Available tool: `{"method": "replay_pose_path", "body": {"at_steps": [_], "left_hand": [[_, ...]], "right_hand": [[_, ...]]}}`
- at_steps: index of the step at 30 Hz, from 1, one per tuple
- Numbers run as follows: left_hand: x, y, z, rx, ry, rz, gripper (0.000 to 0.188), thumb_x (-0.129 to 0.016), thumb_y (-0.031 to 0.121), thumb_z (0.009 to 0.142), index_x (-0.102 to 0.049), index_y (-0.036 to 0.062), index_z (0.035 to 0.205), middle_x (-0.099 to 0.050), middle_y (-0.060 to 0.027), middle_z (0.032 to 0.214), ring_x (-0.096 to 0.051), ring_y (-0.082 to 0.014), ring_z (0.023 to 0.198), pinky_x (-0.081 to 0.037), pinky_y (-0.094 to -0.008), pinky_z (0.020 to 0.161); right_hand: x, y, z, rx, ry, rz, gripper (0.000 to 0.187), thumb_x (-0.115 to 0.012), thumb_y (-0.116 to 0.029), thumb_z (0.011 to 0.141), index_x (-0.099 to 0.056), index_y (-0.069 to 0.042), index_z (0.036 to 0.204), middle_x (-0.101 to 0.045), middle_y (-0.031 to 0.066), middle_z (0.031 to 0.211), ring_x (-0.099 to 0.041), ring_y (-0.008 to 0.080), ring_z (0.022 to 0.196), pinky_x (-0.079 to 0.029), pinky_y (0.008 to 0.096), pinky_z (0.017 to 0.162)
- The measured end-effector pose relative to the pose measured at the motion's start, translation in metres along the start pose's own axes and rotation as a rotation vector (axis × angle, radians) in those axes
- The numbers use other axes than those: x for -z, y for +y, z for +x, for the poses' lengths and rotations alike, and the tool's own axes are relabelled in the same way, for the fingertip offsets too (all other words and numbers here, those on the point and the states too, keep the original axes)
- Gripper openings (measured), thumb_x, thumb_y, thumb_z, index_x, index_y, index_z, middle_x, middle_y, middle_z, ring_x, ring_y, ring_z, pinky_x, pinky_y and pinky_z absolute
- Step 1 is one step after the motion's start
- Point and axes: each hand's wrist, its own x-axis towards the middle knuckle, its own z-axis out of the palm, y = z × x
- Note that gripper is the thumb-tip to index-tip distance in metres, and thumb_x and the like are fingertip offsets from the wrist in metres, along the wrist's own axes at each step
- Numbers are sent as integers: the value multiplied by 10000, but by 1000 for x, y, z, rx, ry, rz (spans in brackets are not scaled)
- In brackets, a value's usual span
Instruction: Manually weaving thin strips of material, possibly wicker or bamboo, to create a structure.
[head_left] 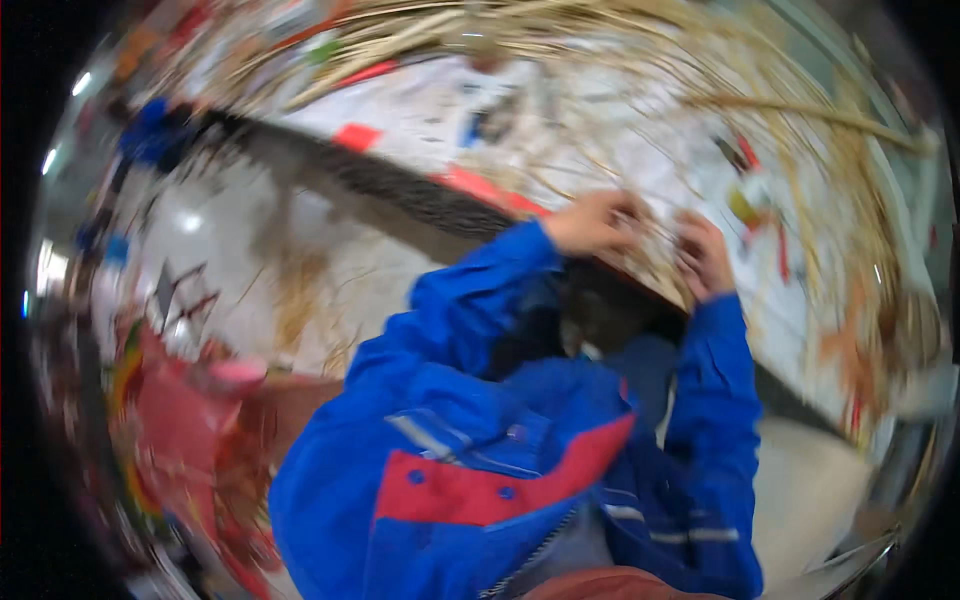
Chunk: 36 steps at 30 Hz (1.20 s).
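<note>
Over the near edge of a white-topped table (420, 95), my left hand (597, 222) has its fingers curled in and closed. Just right of it and apart from it, my right hand (703, 255) is also closed, fingers bent toward the left one. Thin pale strands (655, 262) lie in the gap between the hands. Blur hides what the fingertips hold, if anything. Both arms wear blue sleeves. Long straw-coloured strips (620, 30) cover the far side of the table and curve down its right side.
A red tool (746, 152) and a yellow item (742, 207) lie right of my hands. Red flat pieces (357, 137) lie near the dark table edge (370, 185). Down on the left floor are a pink-red object (190, 420) and scattered strip scraps (305, 300).
</note>
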Motion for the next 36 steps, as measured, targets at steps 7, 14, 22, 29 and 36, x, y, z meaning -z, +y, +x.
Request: {"method": "replay_pose_path", "body": {"at_steps": [7,14,22,29,36], "left_hand": [[-19,18,5,151,47,-126,366,-707,65,866,-593,42,1213,-597,0,902,-600,-71,804,-490,-216,637],[-23,26,-2,287,30,-93,403,-718,85,873,-568,31,1244,-602,5,898,-603,-71,781,-465,-191,565],[-19,9,-2,337,47,-160,373,-719,98,881,-578,19,1217,-626,-3,919,-612,-72,762,-466,-181,560],[-19,14,3,358,64,-155,338,-714,91,882,-591,16,1189,-645,-15,903,-587,-57,701,-435,-171,522],[-22,20,1,373,65,-120,339,-717,94,879,-596,29,1189,-645,-1,825,-559,-44,647,-382,-168,477]], "right_hand": [[24,1,-13,118,61,-249,274,-644,-125,865,-635,19,1098,-538,-28,674,-396,26,481,-277,191,407],[30,5,-28,21,26,70,167,-643,-143,895,-670,10,959,-521,-26,612,-389,25,474,-270,191,424],[25,35,-38,73,-81,-372,252,-635,-229,923,-651,-23,780,-507,-30,577,-408,48,473,-295,224,441],[26,57,-38,167,-3,-414,355,-625,-289,917,-634,-16,690,-529,-3,558,-472,93,498,-352,287,469],[8,42,-43,447,248,-875,401,-593,-294,917,-589,27,677,-520,91,549,-487,157,520,-400,350,524]]}}
